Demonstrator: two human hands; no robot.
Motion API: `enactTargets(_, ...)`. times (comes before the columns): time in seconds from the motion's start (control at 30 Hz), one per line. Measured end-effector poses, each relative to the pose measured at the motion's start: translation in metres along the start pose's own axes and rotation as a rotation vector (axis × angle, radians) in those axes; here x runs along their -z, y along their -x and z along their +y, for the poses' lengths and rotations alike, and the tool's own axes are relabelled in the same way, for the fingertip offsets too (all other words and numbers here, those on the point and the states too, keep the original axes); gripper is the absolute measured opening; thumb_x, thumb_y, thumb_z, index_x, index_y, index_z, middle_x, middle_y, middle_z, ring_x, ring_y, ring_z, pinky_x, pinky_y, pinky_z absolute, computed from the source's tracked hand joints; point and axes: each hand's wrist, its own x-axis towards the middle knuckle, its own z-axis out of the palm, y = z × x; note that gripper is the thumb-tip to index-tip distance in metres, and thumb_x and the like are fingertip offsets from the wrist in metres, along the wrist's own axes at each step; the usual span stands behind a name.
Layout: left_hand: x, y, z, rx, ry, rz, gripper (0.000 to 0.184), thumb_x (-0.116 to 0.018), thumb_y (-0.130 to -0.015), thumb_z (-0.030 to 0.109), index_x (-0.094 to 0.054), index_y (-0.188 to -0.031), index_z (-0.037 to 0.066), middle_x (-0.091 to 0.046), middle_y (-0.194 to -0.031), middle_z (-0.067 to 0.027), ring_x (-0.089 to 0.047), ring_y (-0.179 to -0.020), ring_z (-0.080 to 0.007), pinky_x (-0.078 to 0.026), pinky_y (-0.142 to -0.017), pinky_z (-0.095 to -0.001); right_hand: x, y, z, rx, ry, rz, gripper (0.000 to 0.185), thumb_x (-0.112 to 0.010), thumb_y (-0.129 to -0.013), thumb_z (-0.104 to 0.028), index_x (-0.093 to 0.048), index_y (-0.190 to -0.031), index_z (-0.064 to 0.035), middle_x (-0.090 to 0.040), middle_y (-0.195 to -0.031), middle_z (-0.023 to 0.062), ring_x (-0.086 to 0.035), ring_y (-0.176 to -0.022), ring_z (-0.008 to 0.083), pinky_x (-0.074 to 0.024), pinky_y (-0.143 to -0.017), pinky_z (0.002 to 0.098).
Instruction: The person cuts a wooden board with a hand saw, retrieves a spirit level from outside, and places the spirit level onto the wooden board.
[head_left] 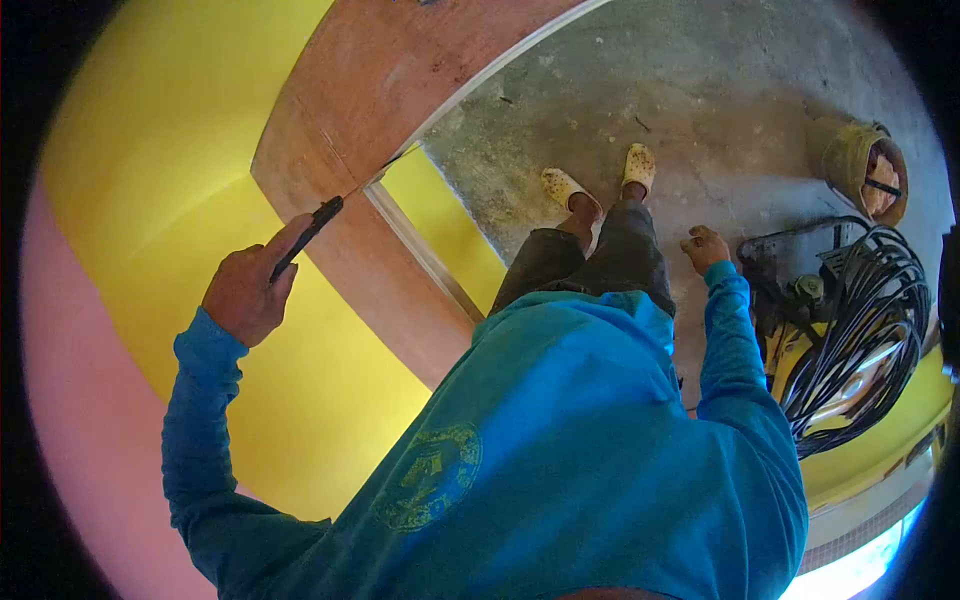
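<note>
My left hand (248, 292) is closed around the dark handle of a black-handled tool (318, 222) with a long, thin metal end. Its exact kind is hard to make out. The thin end reaches over a reddish-brown curved surface (350, 90), towards the corner of its pale-edged opening; whether it touches there I cannot tell. Beside my right thigh hangs my right hand (706, 250), its fingers loosely bent and apart, with nothing visible in them. Nearest to it, on its right, is a machine frame (800, 290) with a black cable coil.
The black coil (880, 330) drapes over the machine's yellow part at right. Beyond stands a worn bucket (850, 160) with something inside. My feet, in dirty pale clogs (640, 168), stand on a stained concrete floor (720, 130). A yellow wall (170, 130) rises at left.
</note>
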Motion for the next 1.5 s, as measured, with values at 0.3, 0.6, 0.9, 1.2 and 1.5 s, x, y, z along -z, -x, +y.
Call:
enactTargets(0.3,0.030,0.001,0.024,-0.057,-0.119,-0.022,0.050,-0.052,-0.074,0.001,-0.042,-0.121,0.014,-0.052,-0.062,-0.0207,-0.053,-0.056,-0.0349,-0.043,-0.053,-0.0401,-0.010,-0.011,-0.031,0.017,-0.103,-0.060,0.044,-0.056,-0.071,-0.034,-0.053,-0.104,-0.0043,-0.059,-0.097,0.0145,-0.055,-0.092,0.0269,-0.0430,-0.081,0.0362)
enactTargets(0.6,0.007,-0.030,0.012,-0.023,-0.137,-0.008,0.043,-0.052,-0.074,0.007,-0.047,-0.116,0.014,-0.054,-0.063,-0.0222,-0.053,-0.056,-0.0388,-0.043,-0.053,-0.0451,-0.046,-0.006,-0.009,-0.056,-0.025,-0.007,0.043,-0.058,-0.071,-0.034,-0.054,-0.105,-0.0074,-0.059,-0.097,0.0142,-0.056,-0.091,0.0280,-0.0433,-0.080,0.0358)
enactTargets(0.9,0.016,-0.033,0.010,0.015,-0.190,-0.111,0.045,-0.052,-0.074,0.004,-0.045,-0.117,0.014,-0.056,-0.073,-0.0226,-0.055,-0.063,-0.0377,-0.045,-0.055,-0.0400,-0.049,-0.014,0.008,0.060,0.234,0.026,0.040,-0.057,-0.073,-0.036,-0.057,-0.102,-0.0085,-0.058,-0.101,0.0110,-0.055,-0.093,0.0253,-0.0434,-0.081,0.0355)
enactTargets(1.2,0.027,0.003,0.012,-0.083,0.065,0.078,0.050,-0.054,-0.073,0.002,-0.043,-0.119,0.016,-0.056,-0.071,-0.0226,-0.055,-0.064,-0.0373,-0.045,-0.056,-0.0405,-0.036,-0.024,-0.006,-0.082,0.062,-0.021,0.041,-0.058,-0.072,-0.032,-0.055,-0.104,-0.0071,-0.058,-0.102,0.0129,-0.055,-0.093,0.0272,-0.0432,-0.082,0.0358)
enactTargets(1.5,0.030,0.009,0.018,0.048,-0.215,-0.064,0.050,-0.052,-0.074,0.002,-0.041,-0.121,0.016,-0.054,-0.066,-0.0211,-0.054,-0.061,-0.0376,-0.044,-0.055,-0.0413,-0.031,-0.024,-0.062,0.022,-0.041,-0.036,0.039,-0.057,-0.071,-0.029,-0.055,-0.101,-0.0032,-0.058,-0.098,0.0164,-0.056,-0.090,0.0277,-0.0442,-0.080,0.0349)
